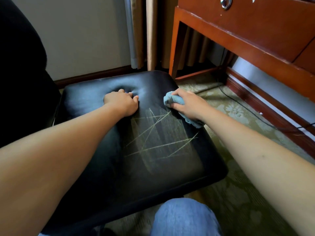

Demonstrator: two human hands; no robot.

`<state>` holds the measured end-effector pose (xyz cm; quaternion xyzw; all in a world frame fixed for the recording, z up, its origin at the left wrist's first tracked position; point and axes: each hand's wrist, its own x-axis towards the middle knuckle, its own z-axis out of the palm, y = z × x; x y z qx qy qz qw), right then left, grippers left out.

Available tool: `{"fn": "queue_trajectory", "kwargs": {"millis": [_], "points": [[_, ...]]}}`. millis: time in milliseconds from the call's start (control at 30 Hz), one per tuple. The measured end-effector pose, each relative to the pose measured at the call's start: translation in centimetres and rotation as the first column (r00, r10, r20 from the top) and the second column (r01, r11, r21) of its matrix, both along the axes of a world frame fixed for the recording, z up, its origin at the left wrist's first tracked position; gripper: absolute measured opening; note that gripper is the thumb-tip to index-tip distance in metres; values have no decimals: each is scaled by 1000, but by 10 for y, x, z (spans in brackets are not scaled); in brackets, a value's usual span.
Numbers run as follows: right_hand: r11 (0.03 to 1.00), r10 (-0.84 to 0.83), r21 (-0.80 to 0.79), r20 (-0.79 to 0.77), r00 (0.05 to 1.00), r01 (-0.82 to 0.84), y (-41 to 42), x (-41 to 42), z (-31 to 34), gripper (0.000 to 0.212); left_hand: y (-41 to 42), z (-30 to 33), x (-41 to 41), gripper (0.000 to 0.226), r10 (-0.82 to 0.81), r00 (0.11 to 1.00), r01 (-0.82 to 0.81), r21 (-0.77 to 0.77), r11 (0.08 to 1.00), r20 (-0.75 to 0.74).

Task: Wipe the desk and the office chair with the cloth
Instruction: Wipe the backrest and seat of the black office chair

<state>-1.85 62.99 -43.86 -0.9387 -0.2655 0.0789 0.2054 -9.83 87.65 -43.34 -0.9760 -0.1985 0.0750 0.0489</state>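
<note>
The right hand (188, 106) is closed around a bunched blue cloth (175, 103), which sits at the right edge of the black chair seat (153, 150). The left hand (121, 103) holds nothing; curled, it presses a dent into the seat. The cloth is so near the edge that it could slide off. Pale scratchy lines (158, 138) may stay. The chair might move if pushed hard. The desk (247, 31) waits nearby.

We see a glossy black chair seat (109, 133) crossed with pale yellowish scratch lines (158, 138). At two o'clock from them sits a light blue cloth (173, 100). The counter (247, 31) is reddish-brown wood, the carpet (238, 184) olive green with pale floral motifs, our jeans (185, 218) faded blue.
</note>
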Motion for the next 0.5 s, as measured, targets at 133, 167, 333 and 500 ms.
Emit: {"fn": "queue_trajectory", "kwargs": {"millis": [133, 167, 333, 500], "points": [[1000, 23, 4, -11, 1000, -23, -4, 2, -2, 42, -1, 2, -3, 58, 20, 1000, -20, 7, 1000, -21], [999, 37, 4, -18, 999, -36, -5, 1, -1, 42, -1, 1, -3, 57, 21, 1000, -21, 8, 1000, -20], [997, 74, 31, -42, 996, -73, -28, -22, -1, 36, -8, 3, -2, 56, 12, 1000, -12, 22, 1000, -29], [992, 129, 1, -24, 991, -129, -51, -53, -2, 37, -19, 7, -5, 55, 4, 999, -4, 11, 1000, -39]]}}
